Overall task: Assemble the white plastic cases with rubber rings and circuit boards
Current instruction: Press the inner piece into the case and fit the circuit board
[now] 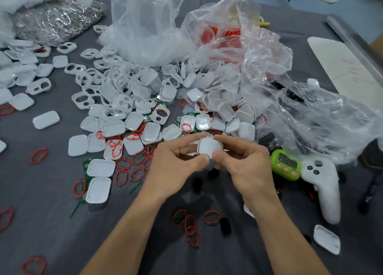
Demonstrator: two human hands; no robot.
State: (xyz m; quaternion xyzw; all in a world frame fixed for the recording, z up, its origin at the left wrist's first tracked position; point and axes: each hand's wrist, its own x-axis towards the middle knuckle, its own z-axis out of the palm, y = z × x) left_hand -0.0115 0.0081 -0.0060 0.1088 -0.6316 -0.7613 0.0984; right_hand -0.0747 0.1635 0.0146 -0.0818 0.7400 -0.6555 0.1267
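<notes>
White plastic case (209, 147) is seen in the head view, held above the grey table (51, 223) between both hands, just in front of the person. It is pinched by the left hand (176, 171), with the thumb set against its near edge and the index finger laid along its far edge; the other fingers are curled underneath. The same case is pinched from the other side by the right hand (246, 166), whose thumb tip lies just beside the left thumb tip. Whether anything is fitted inside the case cannot be told.

Behind the hands a large pile of white case halves (128, 100) is spread over the table, and red rubber rings (122, 176) are scattered among them and near the forearms. A green circuit board (85, 164) is partly covered by a case half to the left. Crumpled clear plastic bags (145, 25) are heaped beyond the pile. A green timer (287, 163) and a white controller (325, 183) are placed to the right of the hands.
</notes>
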